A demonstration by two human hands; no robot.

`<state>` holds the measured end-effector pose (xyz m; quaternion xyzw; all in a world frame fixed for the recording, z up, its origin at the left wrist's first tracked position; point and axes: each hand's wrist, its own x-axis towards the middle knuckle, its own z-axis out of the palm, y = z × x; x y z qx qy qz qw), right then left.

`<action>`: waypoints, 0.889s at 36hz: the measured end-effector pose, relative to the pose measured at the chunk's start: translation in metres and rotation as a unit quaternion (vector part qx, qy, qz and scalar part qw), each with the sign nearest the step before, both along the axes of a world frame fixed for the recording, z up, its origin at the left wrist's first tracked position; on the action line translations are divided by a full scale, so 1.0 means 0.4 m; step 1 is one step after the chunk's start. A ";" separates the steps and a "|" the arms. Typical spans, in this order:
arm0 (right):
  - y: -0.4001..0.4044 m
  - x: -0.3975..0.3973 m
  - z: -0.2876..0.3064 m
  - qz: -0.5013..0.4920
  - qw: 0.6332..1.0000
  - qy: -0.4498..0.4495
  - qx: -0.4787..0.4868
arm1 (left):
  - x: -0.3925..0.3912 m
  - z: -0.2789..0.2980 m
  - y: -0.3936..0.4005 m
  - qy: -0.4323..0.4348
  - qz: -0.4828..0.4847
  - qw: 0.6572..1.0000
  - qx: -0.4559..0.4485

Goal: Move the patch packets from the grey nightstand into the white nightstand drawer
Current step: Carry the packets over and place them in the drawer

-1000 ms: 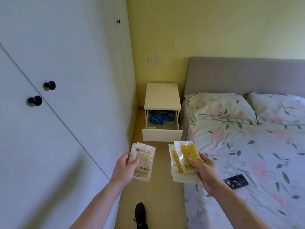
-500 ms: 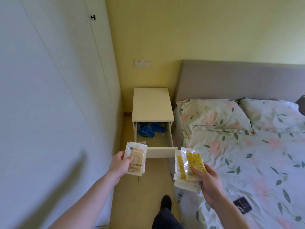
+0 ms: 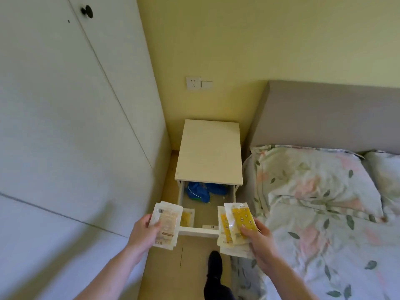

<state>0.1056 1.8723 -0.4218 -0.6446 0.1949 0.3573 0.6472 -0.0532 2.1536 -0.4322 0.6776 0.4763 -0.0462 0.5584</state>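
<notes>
1. Location. The patch packets are split between both hands, held over the front of the open white nightstand drawer (image 3: 206, 217). The left hand (image 3: 144, 231) holds a stack of beige-printed packets (image 3: 165, 224). The right hand (image 3: 258, 237) holds a fanned stack of yellow-printed packets (image 3: 237, 221). One further yellow packet (image 3: 187, 217) already lies on the drawer floor, near the front left corner.

2. Finger state. The left thumb presses on the face of the beige stack, with the remaining fingers curled behind it. The right thumb pinches the lower right corner of the yellow stack against fingers beneath.

3. Handling. The packets appear to be flat, thin, sealed pouches with clear margins. Judge them light and flexible, not fragile. The glossy film is likely slippery, so loose stacks may fan out or slide apart, as the right-hand stack already does.

4. Grip point. Hold each stack across its short edge, thumb on top and fingers underneath, with pressure through all layers. Lower the stack close to the drawer floor before release.

5. Clearance. A blue bundle (image 3: 202, 191) occupies the rear of the drawer; the front portion offers the free space.

6. Labels. A barcode-like mark shows near the top of the beige packet, and a dark band near its bottom. The yellow packets carry small dotted motifs. No text or brand is legible.
</notes>
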 end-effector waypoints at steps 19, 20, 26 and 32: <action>0.256 0.359 -0.488 0.130 0.977 0.057 -0.158 | 0.342 -0.395 0.131 0.092 0.019 0.994 -0.063; 0.263 0.367 -0.532 0.137 0.975 0.057 -0.166 | 0.357 -0.431 0.136 0.093 0.010 0.994 -0.061; 0.317 0.406 -0.780 0.142 0.968 0.074 -0.191 | 0.410 -0.651 0.160 0.097 -0.045 0.994 -0.030; 0.363 0.424 -0.969 0.165 0.960 0.072 -0.214 | 0.435 -0.788 0.162 0.092 -0.058 0.993 -0.036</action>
